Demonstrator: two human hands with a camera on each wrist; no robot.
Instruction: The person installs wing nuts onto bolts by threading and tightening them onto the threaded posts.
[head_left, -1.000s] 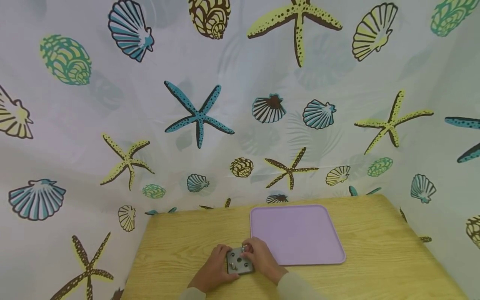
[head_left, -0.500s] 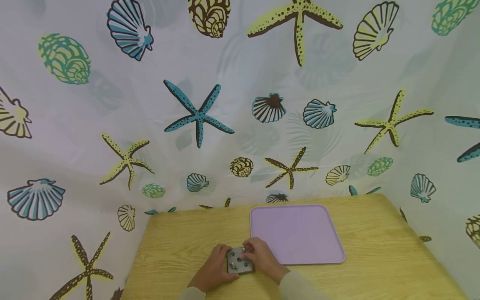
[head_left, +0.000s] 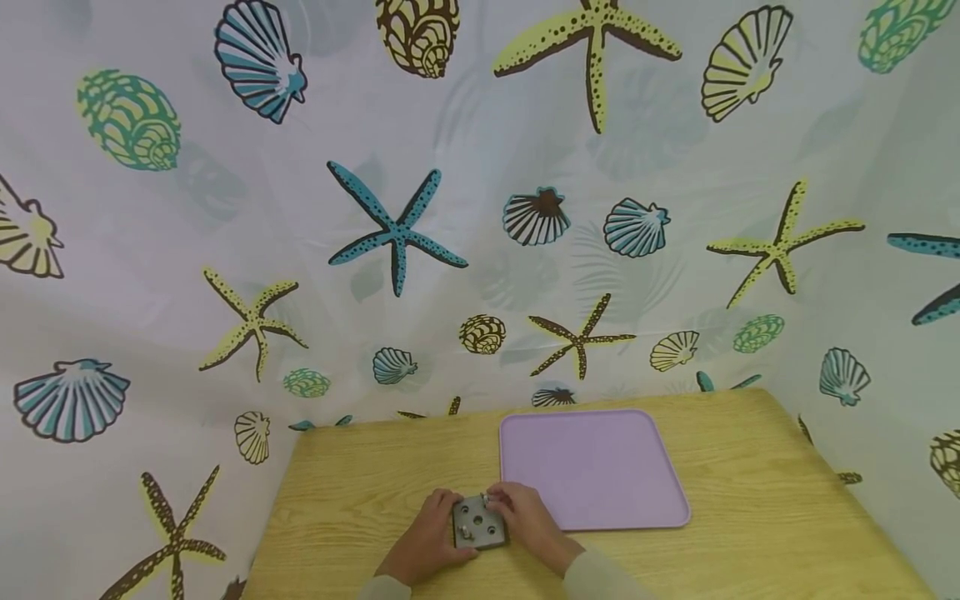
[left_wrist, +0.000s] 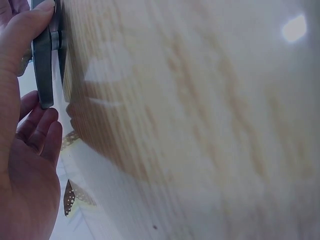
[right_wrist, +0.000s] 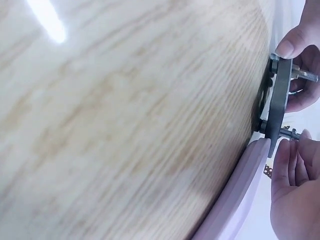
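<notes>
A square grey metal plate with several holes lies flat at the front middle of the table in the head view. My left hand grips its left side, thumb along the near edge and fingers at the far corner. Two threaded bolts stick up through the plate. One bolt stands on the left hand's side. The other bolt is at the far right corner, where my right hand pinches its upper end with thumb and fingertips. Whether a nut sits between those fingertips is hidden. Bolt heads show under the plate in the right wrist view.
A flat lilac tray lies just right of the plate, beside the right hand. The wood-grain table ends at a white curtain printed with shells and starfish, at the back and both sides.
My right hand has shifted slightly, its fingers drawing back from over the plate's middle while staying at the far right bolt. The left hand and plate stay in place.
</notes>
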